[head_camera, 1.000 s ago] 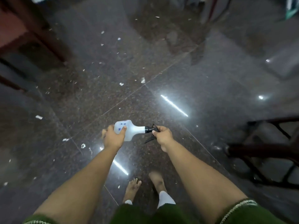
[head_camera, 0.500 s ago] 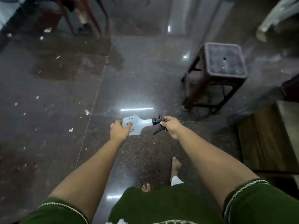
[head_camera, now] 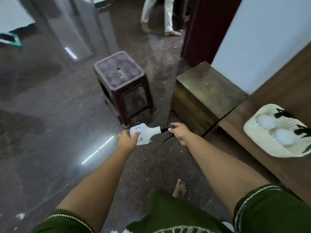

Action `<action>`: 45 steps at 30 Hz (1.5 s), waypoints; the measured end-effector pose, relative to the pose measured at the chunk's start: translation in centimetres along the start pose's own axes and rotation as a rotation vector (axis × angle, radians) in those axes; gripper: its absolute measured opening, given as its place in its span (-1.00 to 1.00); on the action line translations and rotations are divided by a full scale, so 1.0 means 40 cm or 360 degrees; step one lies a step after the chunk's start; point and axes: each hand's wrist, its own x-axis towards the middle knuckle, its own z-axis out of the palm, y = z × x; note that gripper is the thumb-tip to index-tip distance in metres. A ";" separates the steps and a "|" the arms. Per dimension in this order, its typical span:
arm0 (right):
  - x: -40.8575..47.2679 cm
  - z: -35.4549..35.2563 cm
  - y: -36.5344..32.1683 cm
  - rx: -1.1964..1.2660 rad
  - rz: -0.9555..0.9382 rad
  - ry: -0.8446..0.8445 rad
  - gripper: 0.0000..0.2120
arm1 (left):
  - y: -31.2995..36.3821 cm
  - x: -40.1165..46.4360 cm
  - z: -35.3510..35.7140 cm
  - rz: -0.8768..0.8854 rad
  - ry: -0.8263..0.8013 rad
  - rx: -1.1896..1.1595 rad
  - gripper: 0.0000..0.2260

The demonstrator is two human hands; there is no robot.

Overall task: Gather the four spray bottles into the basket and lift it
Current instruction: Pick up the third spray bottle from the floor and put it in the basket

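Observation:
I hold a white spray bottle [head_camera: 146, 133] with a black trigger head sideways in front of me, above the floor. My left hand [head_camera: 126, 140] grips its wide base and my right hand [head_camera: 178, 132] grips the black nozzle end. At the right edge, a cream basket [head_camera: 262, 147] rests on a low wooden ledge. Inside it lie other white spray bottles [head_camera: 284, 137] with black heads, partly cut off by the frame.
A dark brown plastic stool [head_camera: 122, 81] stands on the glossy stone floor just beyond the bottle. A brass-coloured box [head_camera: 205, 91] sits right of it against the wall. Another person's legs [head_camera: 158, 15] are at the far end. My bare foot [head_camera: 180, 189] is below.
The view has swung to the right: the stool has come nearer, and the box, the wall and the basket have entered. Both hands keep the same grip on the bottle.

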 end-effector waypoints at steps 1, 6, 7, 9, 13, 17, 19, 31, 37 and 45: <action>0.016 -0.060 -0.002 0.0026 0.0018 0.0062 -0.71 | 0.053 0.014 0.043 0.0037 -0.0042 0.0024 -0.54; 0.068 -0.340 0.008 0.0170 0.0070 0.0332 -0.76 | 0.307 0.057 0.253 0.0238 -0.0207 0.0159 -0.52; 0.074 -0.392 0.012 0.0206 0.0084 0.0386 -0.79 | 0.352 0.059 0.293 0.0270 -0.0247 0.0169 -0.51; 0.083 -0.496 0.019 0.0306 0.0117 0.0489 -0.81 | 0.435 0.059 0.375 0.0337 -0.0334 0.0184 -0.51; 0.074 -0.685 0.036 0.0359 0.0166 0.0677 -0.70 | 0.582 0.047 0.531 0.0501 -0.0502 0.0296 -0.50; 0.052 -0.841 0.081 0.0395 0.0244 0.0927 -0.70 | 0.718 0.032 0.683 0.0673 -0.0680 0.0413 -0.49; 0.044 -0.902 0.095 0.0393 0.0313 0.1078 -0.72 | 0.781 0.021 0.757 0.0729 -0.0770 0.0453 -0.47; 0.012 -1.187 0.095 0.0326 0.0610 0.1832 -0.67 | 1.010 -0.018 1.087 0.0917 -0.1581 0.0661 -0.61; 0.018 -1.228 0.135 0.0308 0.0619 0.1893 -0.85 | 1.016 -0.064 1.220 0.0332 -0.1889 0.0556 -0.52; 0.097 -1.212 0.175 0.0095 0.0539 0.1631 -0.79 | 1.009 -0.056 1.298 0.0481 -0.1843 0.0851 -0.54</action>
